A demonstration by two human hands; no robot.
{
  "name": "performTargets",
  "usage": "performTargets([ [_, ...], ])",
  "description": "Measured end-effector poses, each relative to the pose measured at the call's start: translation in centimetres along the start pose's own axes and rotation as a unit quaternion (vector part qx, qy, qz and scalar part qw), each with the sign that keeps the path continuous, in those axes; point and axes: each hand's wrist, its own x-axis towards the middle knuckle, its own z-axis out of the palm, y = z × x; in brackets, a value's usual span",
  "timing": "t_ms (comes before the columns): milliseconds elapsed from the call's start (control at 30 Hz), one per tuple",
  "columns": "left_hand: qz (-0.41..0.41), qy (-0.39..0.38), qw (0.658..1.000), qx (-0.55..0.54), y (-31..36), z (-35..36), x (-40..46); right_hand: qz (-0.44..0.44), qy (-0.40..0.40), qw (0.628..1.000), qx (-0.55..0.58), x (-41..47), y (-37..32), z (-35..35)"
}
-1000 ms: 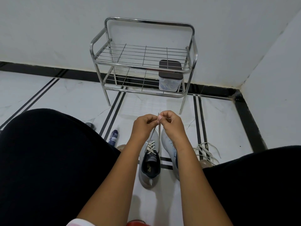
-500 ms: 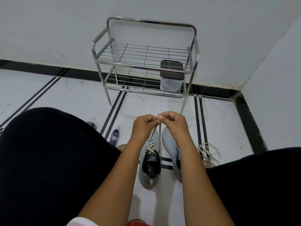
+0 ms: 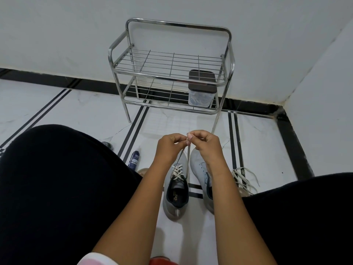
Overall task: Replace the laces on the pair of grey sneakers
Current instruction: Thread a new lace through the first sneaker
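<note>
Since a second ago the hands have hardly shifted, still raised together above the laced sneaker [image 3: 176, 190].

The left hand [image 3: 169, 148] and right hand [image 3: 205, 145] each pinch an end of the pale lace [image 3: 188, 159], which rises taut from the upper eyelets. The second sneaker [image 3: 202, 175] lies just beside it on the floor [image 3: 86, 111], loose laces [image 3: 243, 179] to its right, the metal rack [image 3: 172, 73] beyond.

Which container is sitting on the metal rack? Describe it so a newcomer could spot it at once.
Find the steel rack against the back wall. On its lower shelf, at the right end, stands a clear container with a dark brown lid. It is the only thing on the rack.
</note>
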Motion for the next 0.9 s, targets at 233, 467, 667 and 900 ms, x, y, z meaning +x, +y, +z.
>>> performTargets([
  [233, -0.035, 0.05, 0.998, 0.035, -1.1, -0.3, 0.2, 0.012, 0.064, 0.998, 0.008, 0.2, 0.8, 0.0],
  [467, -0.229, 0.171, 0.936, 0.208, -8.1, -0.2, -0.9, 0.162, 0.168, 0.957, -0.175, 0.5, 6.4, -1.4],
  [667, -0.298, 0.006, 0.89, 0.344, -12.9, 2.5, -3.5, 0.234, -0.012, 0.912, -0.336, -1.2, 14.7, 0.8],
  [900, -0.283, -0.054, 0.863, 0.415, -14.5, 3.7, -3.5, 0.247, -0.028, 0.922, -0.298, -1.3, 18.4, 2.0],
])
